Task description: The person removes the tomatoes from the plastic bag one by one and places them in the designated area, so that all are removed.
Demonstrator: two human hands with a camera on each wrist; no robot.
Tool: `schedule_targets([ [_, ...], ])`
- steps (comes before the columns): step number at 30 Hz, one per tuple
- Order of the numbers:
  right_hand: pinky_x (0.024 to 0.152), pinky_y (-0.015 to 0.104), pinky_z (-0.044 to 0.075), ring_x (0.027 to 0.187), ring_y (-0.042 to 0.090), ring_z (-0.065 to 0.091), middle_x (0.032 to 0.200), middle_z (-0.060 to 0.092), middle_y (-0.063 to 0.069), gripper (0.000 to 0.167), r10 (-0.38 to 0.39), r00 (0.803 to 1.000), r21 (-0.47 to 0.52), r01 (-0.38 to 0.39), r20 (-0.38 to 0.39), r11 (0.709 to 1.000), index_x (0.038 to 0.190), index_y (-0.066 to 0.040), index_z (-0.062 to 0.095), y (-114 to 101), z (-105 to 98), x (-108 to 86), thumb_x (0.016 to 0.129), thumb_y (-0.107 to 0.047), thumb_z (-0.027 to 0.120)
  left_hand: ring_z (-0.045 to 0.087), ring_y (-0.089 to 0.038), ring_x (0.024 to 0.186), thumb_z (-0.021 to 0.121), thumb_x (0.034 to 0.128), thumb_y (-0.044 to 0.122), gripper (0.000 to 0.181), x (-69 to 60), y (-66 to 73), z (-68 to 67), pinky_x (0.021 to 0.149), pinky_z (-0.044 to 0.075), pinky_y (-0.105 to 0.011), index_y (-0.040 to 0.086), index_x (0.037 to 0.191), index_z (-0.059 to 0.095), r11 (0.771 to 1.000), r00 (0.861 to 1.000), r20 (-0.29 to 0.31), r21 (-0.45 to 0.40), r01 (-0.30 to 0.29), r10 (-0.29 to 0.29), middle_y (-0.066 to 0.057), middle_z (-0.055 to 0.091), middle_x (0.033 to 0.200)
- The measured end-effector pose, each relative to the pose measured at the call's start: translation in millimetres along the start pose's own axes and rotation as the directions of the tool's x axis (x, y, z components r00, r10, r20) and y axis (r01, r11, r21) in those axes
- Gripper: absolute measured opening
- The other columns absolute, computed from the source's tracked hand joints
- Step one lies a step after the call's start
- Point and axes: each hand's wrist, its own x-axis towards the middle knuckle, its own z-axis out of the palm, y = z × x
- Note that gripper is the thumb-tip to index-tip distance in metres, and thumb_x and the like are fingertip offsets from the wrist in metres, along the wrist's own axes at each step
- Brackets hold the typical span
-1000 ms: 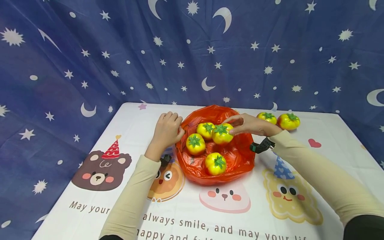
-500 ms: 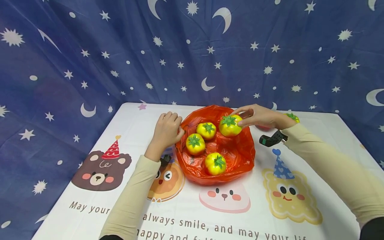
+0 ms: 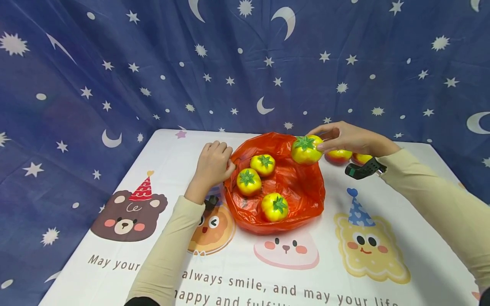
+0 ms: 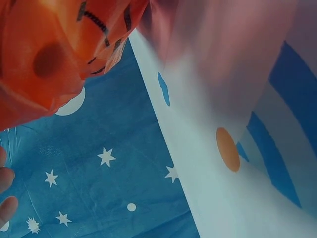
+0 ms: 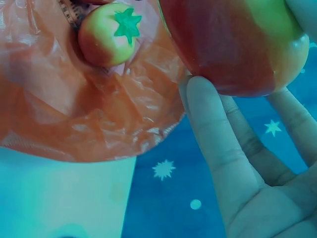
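Note:
My right hand (image 3: pixel 350 137) pinches a yellow tomato-like fruit with a green star-shaped top (image 3: pixel 307 149), holding it above the upper right rim of an open red plastic bag (image 3: pixel 298 204). Inside the bag lie three similar fruits: one at the back (image 3: pixel 262 165), one at the left (image 3: pixel 249 182) and one near the front (image 3: pixel 274 207). With curled fingers, my left hand (image 3: pixel 213 165) grips the bag's left rim. In the right wrist view, fingers press the red underside of the held fruit (image 5: pixel 237 44).
Two more fruits, one (image 3: pixel 338 156) beside the other (image 3: pixel 361 158), sit on the table right of the bag, partly behind my right hand and wrist. The white printed tablecloth (image 3: pixel 402 187) meets a blue star-patterned curtain (image 3: pixel 229 51) at the back.
My right hand has carried the held fruit up and to the right, from over the bag's middle to its upper right rim. My left hand stays where it was.

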Motion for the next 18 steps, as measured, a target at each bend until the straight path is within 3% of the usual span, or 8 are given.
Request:
schedule_targets([
  [4, 0.08, 0.03, 0.055, 0.097, 0.016, 0.064, 0.108, 0.065, -0.002, 0.048, 0.016, 1.0, -0.002, -0.016, -0.025, 1.0, 0.133, -0.012, 0.049, -3.0, -6.4, -5.4, 0.087, -0.021, 0.062, 0.051, -0.028, 0.071, 0.053, 0.0723, 0.014, 0.009, 0.1, -1.1, 0.3, 0.071, 0.043, -0.04, 0.005, 0.073, 0.056, 1.0, 1.0, 0.005, -0.001, 0.003, -0.003, -0.009, 0.052, 0.069],
  [9, 0.064, 0.041, 0.056, 0.091, 0.021, 0.064, 0.107, 0.064, -0.002, 0.044, 0.067, 0.996, -0.001, -0.067, -0.059, 0.998, 0.13, -0.021, 0.051, -6.8, -14.7, -15.4, 0.087, -0.023, 0.062, 0.052, -0.027, 0.071, 0.052, 0.0725, 0.014, 0.01, 0.3, -1.9, 0.5, 0.07, 0.042, -0.04, 0.005, 0.074, 0.056, 1.0, 1.0, 0.009, -0.002, 0.003, -0.003, -0.008, 0.052, 0.069],
  [15, 0.085, 0.03, 0.054, 0.099, 0.011, 0.061, 0.112, 0.061, -0.006, 0.047, 0.053, 0.992, -0.041, -0.058, -0.115, 0.997, 0.133, -0.017, 0.049, -4.1, -23.4, -27.7, 0.088, -0.023, 0.061, 0.051, -0.027, 0.071, 0.052, 0.0727, 0.014, 0.01, -0.1, -1.8, 0.8, 0.07, 0.042, -0.039, 0.005, 0.074, 0.057, 1.0, 1.0, 0.013, 0.0, 0.002, -0.002, -0.008, 0.052, 0.069],
  [18, 0.086, 0.032, 0.054, 0.1, 0.006, 0.06, 0.112, 0.059, -0.009, 0.048, 0.06, 0.987, -0.072, -0.071, -0.147, 0.995, 0.134, -0.017, 0.047, 0.9, -29.4, -34.9, 0.088, -0.025, 0.061, 0.051, -0.027, 0.071, 0.052, 0.0724, 0.014, 0.009, -0.2, -1.6, 0.5, 0.07, 0.042, -0.039, 0.006, 0.073, 0.056, 1.0, 1.0, 0.007, 0.0, 0.0, 0.0, -0.008, 0.052, 0.068],
])
